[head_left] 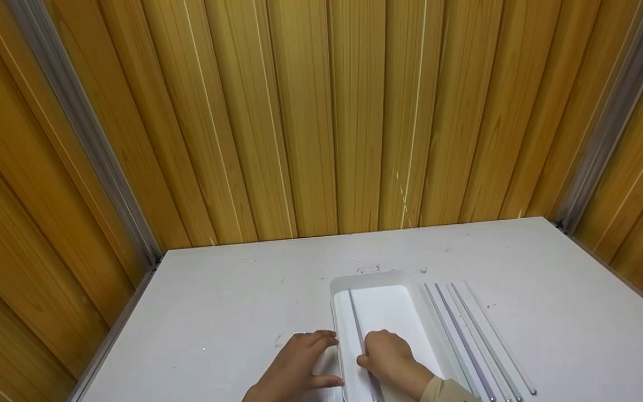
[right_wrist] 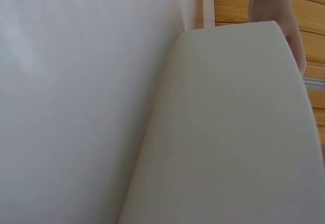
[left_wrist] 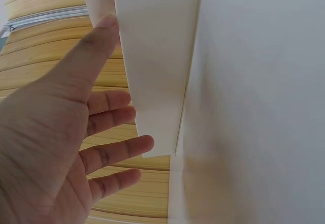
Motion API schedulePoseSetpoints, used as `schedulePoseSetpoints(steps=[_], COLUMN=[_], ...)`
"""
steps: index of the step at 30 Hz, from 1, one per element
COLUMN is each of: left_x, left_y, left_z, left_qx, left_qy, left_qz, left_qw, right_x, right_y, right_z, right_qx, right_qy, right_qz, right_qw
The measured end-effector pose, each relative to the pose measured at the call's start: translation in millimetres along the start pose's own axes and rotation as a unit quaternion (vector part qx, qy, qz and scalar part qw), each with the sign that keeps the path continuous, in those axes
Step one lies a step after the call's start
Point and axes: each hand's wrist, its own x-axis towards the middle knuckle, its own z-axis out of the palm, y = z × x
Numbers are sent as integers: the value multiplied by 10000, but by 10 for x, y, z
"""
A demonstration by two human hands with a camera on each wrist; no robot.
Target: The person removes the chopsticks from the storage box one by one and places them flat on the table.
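A long white tray [head_left: 370, 279] lies lengthwise on the table. Inside it, my right hand [head_left: 391, 360] grips a slim lavender chopstick [head_left: 357, 321] with curled fingers, the thin end pointing toward the tray's far wall. My left hand [head_left: 299, 360] is beside the tray's left wall, fingers and thumb spread. In the left wrist view the thumb [left_wrist: 107, 22] meets the upper edge of the tray wall [left_wrist: 157, 61], and the fingertips are right at that wall. The outer tray wall [right_wrist: 228, 127] fills much of the right wrist view and hides the chopstick there.
Several pale chopsticks lie side by side right of the tray, including a lavender one [head_left: 465, 340] and a pale green one [head_left: 486, 340], silver ends toward me. The white table [head_left: 232, 296] ends at a wood-look panel wall [head_left: 299, 123]; similar panels flank both sides.
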Motion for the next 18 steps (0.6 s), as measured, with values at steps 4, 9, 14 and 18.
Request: schedulePoseSetpoints(steps=[4,9,14,18], left_x=[-7,-7,-10,-14], left_y=[-3,3,4,-6], left_z=[14,17,2,-3], left_qx=[-83,-82,-22,-7], left_qy=[78,122,103,182], left_qz=[42,84,53,142], left_qw=[9999,9999,9999,9997], right_x=[-8,-20,-25,-35], right_y=[16,38,68,104], right_z=[-35,-101,-164,-212], right_qx=[62,61,31,26], right_qy=[-3,37,155,190], right_qz=[-58,20,82,103], right_qw=[10000,10000,9998,9998])
